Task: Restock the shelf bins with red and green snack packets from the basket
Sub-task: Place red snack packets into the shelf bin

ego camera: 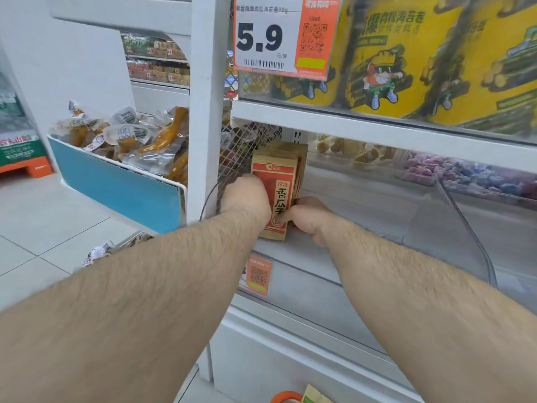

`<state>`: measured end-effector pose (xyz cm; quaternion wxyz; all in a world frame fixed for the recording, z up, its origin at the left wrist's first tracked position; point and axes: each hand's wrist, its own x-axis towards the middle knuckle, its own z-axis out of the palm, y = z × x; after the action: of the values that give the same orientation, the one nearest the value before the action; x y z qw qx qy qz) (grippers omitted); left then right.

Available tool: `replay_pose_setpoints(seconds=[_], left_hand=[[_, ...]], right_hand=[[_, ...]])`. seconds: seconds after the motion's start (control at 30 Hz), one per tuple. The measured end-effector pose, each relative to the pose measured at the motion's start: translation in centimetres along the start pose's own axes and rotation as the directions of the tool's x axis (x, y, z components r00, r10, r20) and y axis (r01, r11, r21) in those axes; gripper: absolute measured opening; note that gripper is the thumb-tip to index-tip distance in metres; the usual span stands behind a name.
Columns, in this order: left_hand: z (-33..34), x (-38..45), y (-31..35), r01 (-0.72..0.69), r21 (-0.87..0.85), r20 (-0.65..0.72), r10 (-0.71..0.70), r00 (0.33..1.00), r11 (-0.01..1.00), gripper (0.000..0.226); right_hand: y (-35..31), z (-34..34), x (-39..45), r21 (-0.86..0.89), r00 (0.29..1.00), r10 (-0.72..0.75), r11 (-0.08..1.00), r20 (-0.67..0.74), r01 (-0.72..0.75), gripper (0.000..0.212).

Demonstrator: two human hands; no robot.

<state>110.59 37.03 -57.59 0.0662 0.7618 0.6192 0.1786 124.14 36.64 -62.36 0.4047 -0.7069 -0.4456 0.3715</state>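
A person is reaching both bare arms into a clear-fronted shelf bin (377,199), squaring up a stack of red snack packets (279,181) standing upright at the bin's left end, hard against a wire mesh divider (235,158). The left hand (245,199) is curling around the stack's left edge, fingers hidden behind the packets, while the right hand (305,219) is gripping the lower right corner, its thumb pressing flat on the printed face of the front packet. Neither hand is spread wide; both are closing on the same bundle.

The packets are looking like flat paper-faced pouches with kraft-coloured borders, so they are probably light and fairly stiff along the edges yet loose as a group, liable to fan out or slide past one another if squeezed at only 1 point. Holding the stack from 2 opposite sides, low down and near the edges as seen here, is likely the safest purchase; pinching the middle could crease the faces.

At the bottom edge of the frame, an orange basket rim (286,398) and the corner of a green packet (315,397) are showing, suggesting more stock is waiting. Above, a price tag (267,36) reading 5.9 is hanging before yellow tubs (406,53).
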Motion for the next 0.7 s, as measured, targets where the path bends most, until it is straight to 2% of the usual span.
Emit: replay_pose_setpoints(seconds=[0.1,0.17,0.2,0.27,0.3,0.33,0.43,0.53,0.6,0.7], left_hand=[[-0.1,0.1,0.1,-0.063,0.162,0.098,0.047,0.994,0.985,0.032],[-0.4,-0.1,0.0,-0.064,0.184,0.170,0.032,0.985,0.981,0.032],[-0.3,0.1,0.0,-0.057,0.143,0.207,0.026,0.978,0.988,0.031],[-0.4,0.3,0.2,0.045,-0.078,0.351,-0.015,0.936,0.996,0.034],[-0.5,0.5,0.4,0.174,-0.233,0.450,-0.052,0.891,0.957,0.037],[-0.7,0.6,0.5,0.333,-0.368,0.547,-0.087,0.833,0.868,0.042],[-1.4,0.2,0.3,0.560,-0.519,0.648,-0.130,0.751,0.646,0.049],[-1.5,0.0,-0.2,0.643,-0.565,0.689,-0.134,0.713,0.517,0.045],[-1.4,0.0,-0.5,0.675,-0.561,0.714,-0.132,0.687,0.480,0.039],[-1.1,0.2,-0.9,0.704,-0.556,0.737,-0.131,0.663,0.442,0.044]], right_hand=[[-0.2,0.2,-0.5,-0.098,0.999,-0.028,0.995,0.015,0.030,0.048],[-0.3,0.6,-0.5,-0.161,0.999,-0.041,0.986,0.023,0.045,0.052],[-0.4,0.7,-0.5,-0.183,0.998,-0.048,0.982,0.027,0.052,0.052],[-0.5,1.0,-0.6,-0.217,0.998,-0.054,0.974,0.029,0.059,0.048],[-0.5,1.0,-0.7,-0.217,0.998,-0.053,0.974,0.027,0.057,0.045],[-0.5,1.0,-0.7,-0.192,0.999,-0.044,0.980,0.028,0.049,0.042],[-0.6,1.1,-0.7,-0.077,0.999,-0.003,0.997,0.039,0.006,0.038],[-0.5,1.1,-0.5,-0.041,0.999,0.032,0.999,0.042,-0.030,0.044],[-0.5,1.2,-0.4,-0.019,0.998,0.052,0.999,0.046,-0.051,0.048],[-0.6,1.2,-0.5,-0.036,0.996,0.077,0.997,0.043,-0.075,0.045]])
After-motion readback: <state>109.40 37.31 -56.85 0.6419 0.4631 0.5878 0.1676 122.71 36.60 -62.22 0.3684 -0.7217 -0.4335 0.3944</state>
